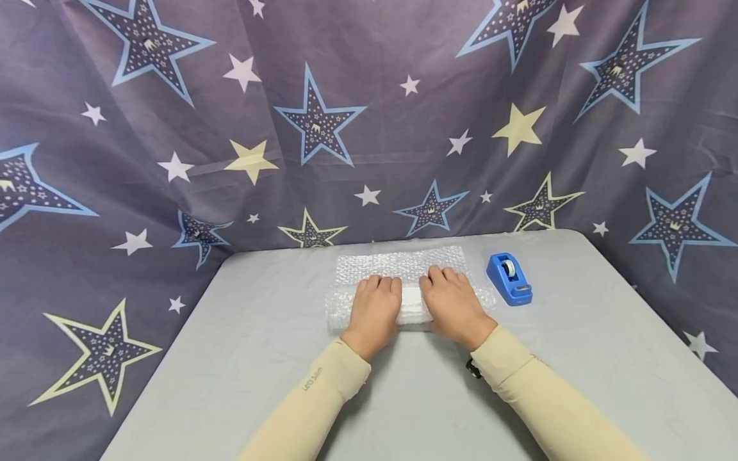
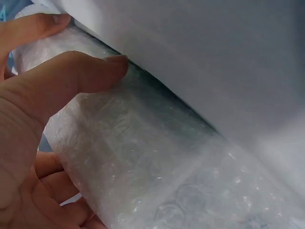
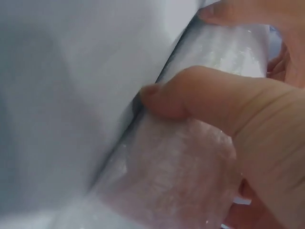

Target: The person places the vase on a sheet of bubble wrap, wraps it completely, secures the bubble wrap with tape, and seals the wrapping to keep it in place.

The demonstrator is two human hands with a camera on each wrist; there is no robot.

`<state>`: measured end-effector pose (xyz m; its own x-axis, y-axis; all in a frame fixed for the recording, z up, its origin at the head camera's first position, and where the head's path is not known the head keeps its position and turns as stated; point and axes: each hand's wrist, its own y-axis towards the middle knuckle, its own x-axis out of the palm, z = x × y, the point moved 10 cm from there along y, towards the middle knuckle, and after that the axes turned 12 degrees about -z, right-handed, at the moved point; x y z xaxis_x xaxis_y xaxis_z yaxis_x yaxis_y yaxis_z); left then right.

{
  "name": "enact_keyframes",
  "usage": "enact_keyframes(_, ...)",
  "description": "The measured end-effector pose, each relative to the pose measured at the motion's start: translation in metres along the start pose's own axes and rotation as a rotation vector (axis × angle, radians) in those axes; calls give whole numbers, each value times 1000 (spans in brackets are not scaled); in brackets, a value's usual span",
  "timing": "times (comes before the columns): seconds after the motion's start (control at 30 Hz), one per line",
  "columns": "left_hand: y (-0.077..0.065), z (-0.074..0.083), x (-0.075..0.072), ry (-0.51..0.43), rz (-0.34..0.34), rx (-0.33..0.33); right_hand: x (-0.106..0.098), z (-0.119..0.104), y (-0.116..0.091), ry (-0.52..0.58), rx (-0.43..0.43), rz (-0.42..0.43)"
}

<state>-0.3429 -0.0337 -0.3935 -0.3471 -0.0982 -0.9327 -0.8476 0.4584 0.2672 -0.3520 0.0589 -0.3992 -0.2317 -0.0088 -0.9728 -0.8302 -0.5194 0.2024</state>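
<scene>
A roll of clear bubble wrap (image 1: 410, 306) lies crosswise on the table, with a flat stretch of the sheet (image 1: 398, 264) spread out behind it. My left hand (image 1: 376, 312) grips the left part of the roll, its thumb along the near side and its fingers curled over the top. On the right part, my right hand (image 1: 455, 306) holds on in the same way. Both wrist views show the roll (image 2: 128, 138) close up, with the thumbs pressed low where it meets the table. Something whitish shows through the layers; what it is I cannot tell.
A blue tape dispenser (image 1: 508, 279) with a tape roll in it stands just right of the bubble wrap. Light grey cloth covers the table (image 1: 230, 358). Behind the far edge hangs a dark curtain (image 1: 369, 128) printed with stars.
</scene>
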Motion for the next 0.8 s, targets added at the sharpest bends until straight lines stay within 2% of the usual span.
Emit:
enact_keyframes(0.2,-9,3,-5,13,7,14,-4,-8,-7,-56,-13,-36)
enact_keyframes(0.43,-23,13,-18,4,70,53,-14,-15,-24,-87,-45,38)
enact_keyframes(0.67,-40,21,-27,-1,67,77,-19,-24,-40,-93,-73,66)
enact_keyframes(0.8,-44,22,-28,-4,68,80,-20,-27,-43,-85,-76,69)
